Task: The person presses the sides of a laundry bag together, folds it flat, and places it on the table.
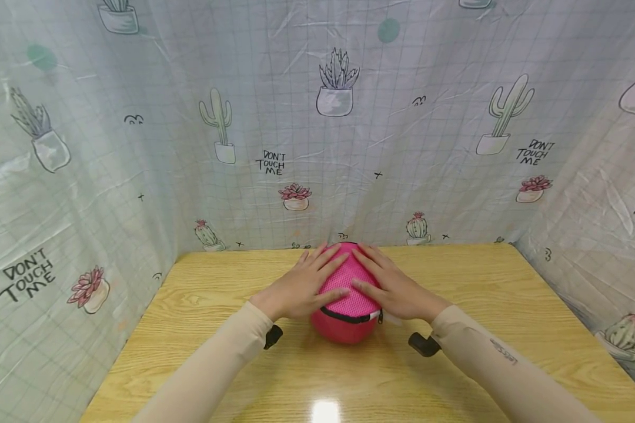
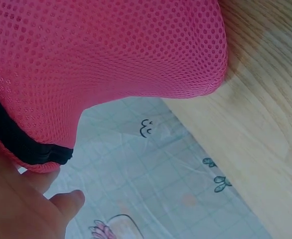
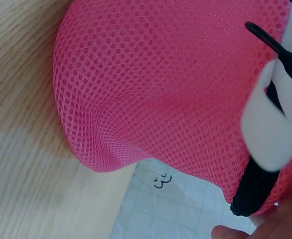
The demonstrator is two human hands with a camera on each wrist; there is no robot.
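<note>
A rounded pink mesh pouch [image 1: 347, 302] stands on the table between both hands. Its lower front is a deeper red-pink, and a black zipper [image 1: 344, 317] curves across it. My left hand [image 1: 304, 286] rests on the pouch's left side with the fingers spread and fairly straight. On the opposite side lies my right hand [image 1: 399, 289], fingers likewise extended over the mesh towards the top. The thumbs point at each other across the front. In the right wrist view a white tag [image 3: 269, 132] and a black zipper pull [image 3: 265, 37] hang by the zipper.
The pouch sits on a light wood-grain table [image 1: 233, 376]. A pale curtain [image 1: 370, 135] printed with cacti and lettering encloses the back and both sides. Dark wrist-worn devices [image 1: 424, 344] show beneath the beige sleeves [image 1: 227, 358].
</note>
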